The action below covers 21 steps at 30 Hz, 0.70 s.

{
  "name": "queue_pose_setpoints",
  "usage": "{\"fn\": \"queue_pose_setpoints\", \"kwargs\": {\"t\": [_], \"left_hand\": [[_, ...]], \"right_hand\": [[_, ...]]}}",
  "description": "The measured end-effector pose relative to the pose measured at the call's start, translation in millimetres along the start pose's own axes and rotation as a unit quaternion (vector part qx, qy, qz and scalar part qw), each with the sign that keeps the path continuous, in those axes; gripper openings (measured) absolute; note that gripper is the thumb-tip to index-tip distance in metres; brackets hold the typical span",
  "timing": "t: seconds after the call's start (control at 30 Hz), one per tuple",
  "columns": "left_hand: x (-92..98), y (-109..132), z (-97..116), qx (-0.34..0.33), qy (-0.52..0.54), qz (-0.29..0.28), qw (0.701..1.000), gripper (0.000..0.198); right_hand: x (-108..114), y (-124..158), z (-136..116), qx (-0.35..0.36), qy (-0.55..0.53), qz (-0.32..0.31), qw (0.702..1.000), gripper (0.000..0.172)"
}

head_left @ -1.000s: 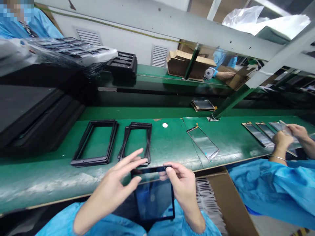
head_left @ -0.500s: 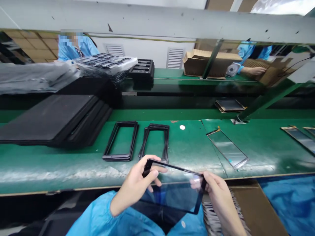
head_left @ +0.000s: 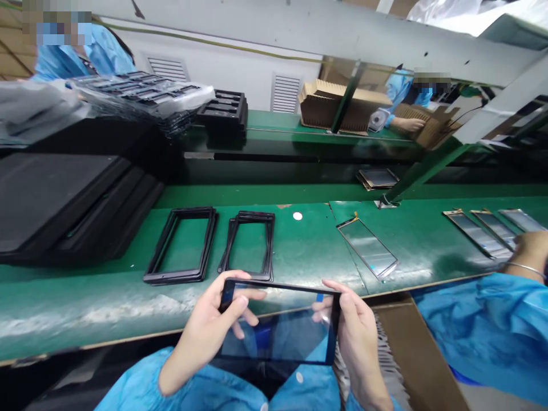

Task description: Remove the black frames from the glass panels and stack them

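Note:
Between my two hands is a clear glass touch panel (head_left: 291,325) with a black border, held over the table's front edge. My left hand (head_left: 214,319) grips its left end, thumb in front and fingers showing through the glass behind. At the right end, my right hand (head_left: 353,319) pinches the border, its fingertips also visible through the panel. A small blue tab shows near the upper right of the glass. Just beyond the panel lies a stack of black frames (head_left: 270,245), with another stack of black frames (head_left: 208,245) to its left.
A glass panel (head_left: 368,245) with an orange flex tail lies right of centre on the green table (head_left: 299,257). Several more panels (head_left: 473,231) lie near a co-worker's arm (head_left: 528,257). Large black sheets (head_left: 55,200) are piled at left. A green post (head_left: 428,171) rises at right.
The view has swung to the right, bringing the co-worker's arm and more panels into sight. The panel in my hands has levelled out from its slant. Both hands keep their hold.

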<state>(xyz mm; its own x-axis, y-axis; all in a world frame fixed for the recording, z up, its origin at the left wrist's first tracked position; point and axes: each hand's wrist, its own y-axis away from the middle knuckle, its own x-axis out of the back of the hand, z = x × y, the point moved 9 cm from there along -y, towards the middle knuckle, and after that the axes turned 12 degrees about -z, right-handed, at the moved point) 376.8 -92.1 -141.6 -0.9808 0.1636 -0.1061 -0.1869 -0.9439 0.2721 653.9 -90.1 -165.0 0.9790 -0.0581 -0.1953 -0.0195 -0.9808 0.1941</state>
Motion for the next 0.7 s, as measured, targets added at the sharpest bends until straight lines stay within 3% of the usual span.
{"fn": "queue_pose_setpoints", "kwargs": {"t": [0.07, 0.13, 0.17, 0.23, 0.3, 0.33, 0.43, 0.57, 0.7], "left_hand": [[4.0, -2, 2, -0.024, -0.044, -0.008, 0.999, 0.044], [9.2, -2, 19, -0.097, -0.152, 0.013, 0.984, 0.045], [8.8, -1, 31, -0.144, -0.23, 0.029, 0.962, 0.048], [-5.5, 2, 54, -0.229, -0.392, 0.031, 0.891, 0.052], [-30.0, -2, 62, -0.269, -0.492, -0.035, 0.827, 0.043], [-40.9, -5, 61, -0.276, -0.506, -0.081, 0.813, 0.036], [-57.0, -12, 56, -0.271, -0.481, -0.161, 0.818, 0.024], [-56.4, -15, 50, -0.243, -0.453, -0.154, 0.844, 0.028], [-62.5, -14, 37, -0.159, -0.341, -0.238, 0.895, 0.037]], "right_hand": [[-2, 2, -5, 0.004, 0.025, -0.003, 1.0, 0.036], [-4, 5, -10, 0.006, 0.058, 0.001, 0.998, 0.033], [-6, 6, -11, 0.009, 0.072, 0.001, 0.997, 0.032], [-13, 9, -13, 0.016, 0.093, -0.01, 0.996, 0.031], [-20, 11, -13, 0.021, 0.105, -0.022, 0.994, 0.029], [-23, 12, -12, 0.023, 0.11, -0.027, 0.993, 0.029], [-27, 12, -11, 0.024, 0.122, -0.037, 0.992, 0.029], [-32, 6, -13, 0.017, 0.134, -0.066, 0.989, 0.031], [-60, -2, -13, 0.002, 0.097, -0.203, 0.974, 0.04]]}}
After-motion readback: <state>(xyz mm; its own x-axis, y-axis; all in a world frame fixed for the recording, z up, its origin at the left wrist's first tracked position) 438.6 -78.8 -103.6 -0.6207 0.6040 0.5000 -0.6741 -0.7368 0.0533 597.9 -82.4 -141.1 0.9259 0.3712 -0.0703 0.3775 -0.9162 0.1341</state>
